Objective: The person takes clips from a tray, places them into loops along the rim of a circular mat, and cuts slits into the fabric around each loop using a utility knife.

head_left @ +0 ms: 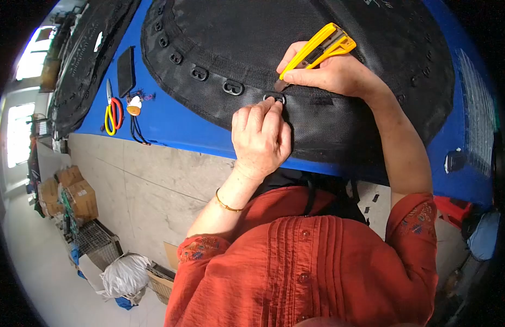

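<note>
My right hand (339, 73) is closed round a yellow utility knife (319, 48), its blade end angled down to the black mesh fabric (339, 125). The blade tip is close to a black plastic buckle (274, 97) on a seam of the fabric. Bent fingers of my left hand (259, 133) press on that buckle and partly cover it. Several similar buckles, such as one black buckle (233, 87), follow the curved seam to the upper left. The round black fabric piece lies flat on a blue table (181, 128).
Left of the fabric lie scissors (114, 113) with red and yellow handles, a dark phone-like slab (126, 72) and a small cord item (134, 106). Another black fabric piece (89, 60) covers the far left. Cardboard boxes (80, 199) and a white sack (126, 275) stand on the floor.
</note>
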